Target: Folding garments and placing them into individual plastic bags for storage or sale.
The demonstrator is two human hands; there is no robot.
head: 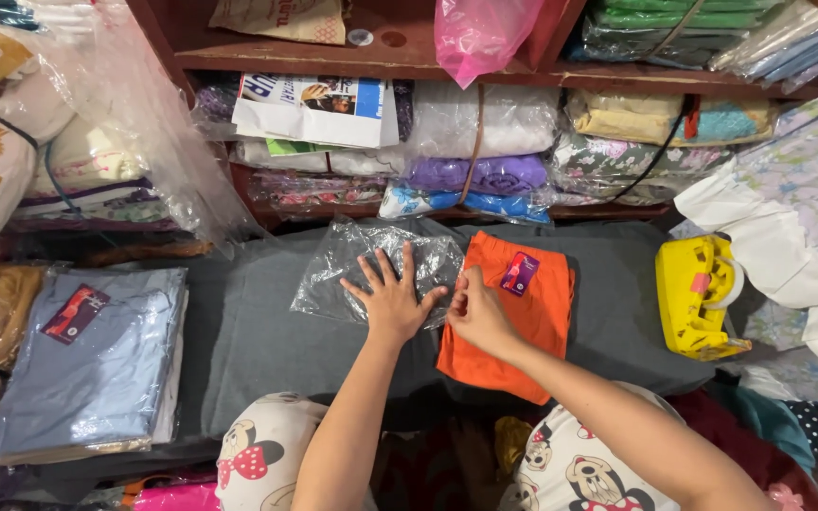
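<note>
left hand [392, 298] is flat and open, fingers spread, pressing down on the clear plastic bag [371, 270] on the grey cloth surface [257, 331]. right hand [478, 314] is pinched shut at the bag's edge, at 3 o'clock from the left hand, right where the bag meets the folded orange garment [513, 312]; can't tell whether it grips film only or also the cloth. risks, my read: the film is thin and crinkled, so the pinch could slip or tear the mouth; the garment's purple tag [520, 273] could snag on the film; the flat palm may be holding both bag layers together, which would keep the mouth from opening. surface is soft, so things could bunch. around: yellow tape dispenser [698, 293] at 3 o'clock, well apart; stack of bagged light-blue garments [97, 360] at 9 o'clock; wooden shelves [409, 61] at 12 packed with bagged fabrics; pink plastic bag [475, 33] hanging above.
</note>
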